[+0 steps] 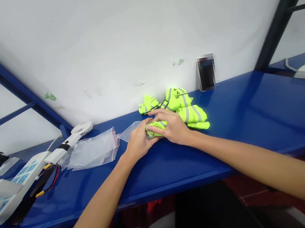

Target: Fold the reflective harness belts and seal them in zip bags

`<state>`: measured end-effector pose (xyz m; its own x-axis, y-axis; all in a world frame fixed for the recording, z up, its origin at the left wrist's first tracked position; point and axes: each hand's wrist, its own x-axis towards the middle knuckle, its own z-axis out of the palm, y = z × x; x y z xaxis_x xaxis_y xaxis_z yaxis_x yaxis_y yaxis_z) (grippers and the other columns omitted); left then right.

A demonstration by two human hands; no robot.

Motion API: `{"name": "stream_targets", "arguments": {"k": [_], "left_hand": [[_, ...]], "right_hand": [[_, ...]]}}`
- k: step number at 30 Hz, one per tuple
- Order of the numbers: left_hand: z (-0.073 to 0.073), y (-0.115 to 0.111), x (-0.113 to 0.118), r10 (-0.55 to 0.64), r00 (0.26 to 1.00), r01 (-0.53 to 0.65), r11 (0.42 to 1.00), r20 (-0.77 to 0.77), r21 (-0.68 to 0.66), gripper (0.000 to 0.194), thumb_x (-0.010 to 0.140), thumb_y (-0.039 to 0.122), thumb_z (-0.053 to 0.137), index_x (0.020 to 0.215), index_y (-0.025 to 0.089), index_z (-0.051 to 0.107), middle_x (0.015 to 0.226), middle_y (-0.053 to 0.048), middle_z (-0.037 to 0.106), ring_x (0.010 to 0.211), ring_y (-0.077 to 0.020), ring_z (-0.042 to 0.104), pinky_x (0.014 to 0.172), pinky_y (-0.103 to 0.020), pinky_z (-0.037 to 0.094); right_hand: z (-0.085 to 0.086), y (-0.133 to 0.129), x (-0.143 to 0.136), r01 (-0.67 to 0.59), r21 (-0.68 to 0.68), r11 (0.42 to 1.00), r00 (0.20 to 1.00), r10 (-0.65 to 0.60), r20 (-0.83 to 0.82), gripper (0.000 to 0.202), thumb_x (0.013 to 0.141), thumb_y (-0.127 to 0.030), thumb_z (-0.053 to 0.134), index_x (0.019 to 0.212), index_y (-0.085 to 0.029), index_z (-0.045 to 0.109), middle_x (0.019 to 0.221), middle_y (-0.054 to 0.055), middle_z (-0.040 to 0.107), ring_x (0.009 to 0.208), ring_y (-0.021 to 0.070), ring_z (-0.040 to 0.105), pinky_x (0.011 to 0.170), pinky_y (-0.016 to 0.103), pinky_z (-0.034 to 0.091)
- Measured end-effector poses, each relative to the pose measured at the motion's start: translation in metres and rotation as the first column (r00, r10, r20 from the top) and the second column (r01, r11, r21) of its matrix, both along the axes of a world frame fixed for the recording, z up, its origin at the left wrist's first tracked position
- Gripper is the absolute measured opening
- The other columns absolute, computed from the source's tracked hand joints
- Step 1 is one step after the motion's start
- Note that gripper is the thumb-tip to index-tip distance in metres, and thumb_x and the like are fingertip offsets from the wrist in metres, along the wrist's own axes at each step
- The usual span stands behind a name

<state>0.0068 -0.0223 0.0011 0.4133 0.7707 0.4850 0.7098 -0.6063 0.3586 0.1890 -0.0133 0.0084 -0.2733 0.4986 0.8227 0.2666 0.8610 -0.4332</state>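
Note:
Between my hands, low over the blue shelf, is a rolled neon-yellow reflective vest [158, 128] with grey bands. My left hand [139, 139] is closed around a clear plastic zip bag [129, 131], whose mouth seems to sit at the left end of the roll. From the right, my right hand [174, 126] grips the same roll, fingers bent over its top and side. How far the roll lies inside the bag is hidden by my fingers. Just behind and right of my hands lie several more rolled yellow vests [178, 99].
A stack of clear zip bags [94, 150] lies to the left on the blue shelf [242, 121]. Beyond it are a white handheld fan [82, 128], a white power strip [28, 173] and cables. A dark, pixelated object [206, 73] leans against the white wall [127, 36].

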Motion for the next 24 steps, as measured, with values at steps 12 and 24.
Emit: {"name": "stream_targets", "arguments": {"k": [12, 24], "left_hand": [[-0.0052, -0.0034, 0.0088, 0.055, 0.997, -0.048, 0.992, -0.050, 0.119, 0.046, 0.080, 0.037, 0.072, 0.118, 0.019, 0.052, 0.100, -0.007, 0.071, 0.090, -0.0265, 0.070, 0.074, -0.034, 0.051], [-0.0034, -0.0017, 0.0017, -0.014, 0.999, 0.018, 0.992, -0.031, 0.127, 0.033, 0.084, 0.036, 0.068, 0.109, 0.019, 0.056, 0.091, -0.005, 0.072, 0.078, -0.0220, 0.070, 0.065, -0.030, 0.047]], "right_hand": [[-0.0084, 0.0019, -0.0036, 0.054, 0.107, 0.993, 0.989, -0.068, 0.135, 0.021, 0.099, -0.037, 0.046, 0.088, -0.021, 0.054, 0.108, 0.014, 0.070, 0.104, 0.0246, 0.068, 0.089, 0.040, 0.055], [-0.0031, -0.0030, 0.0039, -0.173, 0.024, 0.985, 0.976, 0.168, 0.139, 0.012, 0.097, -0.020, 0.040, 0.104, -0.021, 0.050, 0.115, 0.013, 0.063, 0.114, 0.0234, 0.060, 0.096, 0.042, 0.048]]}}
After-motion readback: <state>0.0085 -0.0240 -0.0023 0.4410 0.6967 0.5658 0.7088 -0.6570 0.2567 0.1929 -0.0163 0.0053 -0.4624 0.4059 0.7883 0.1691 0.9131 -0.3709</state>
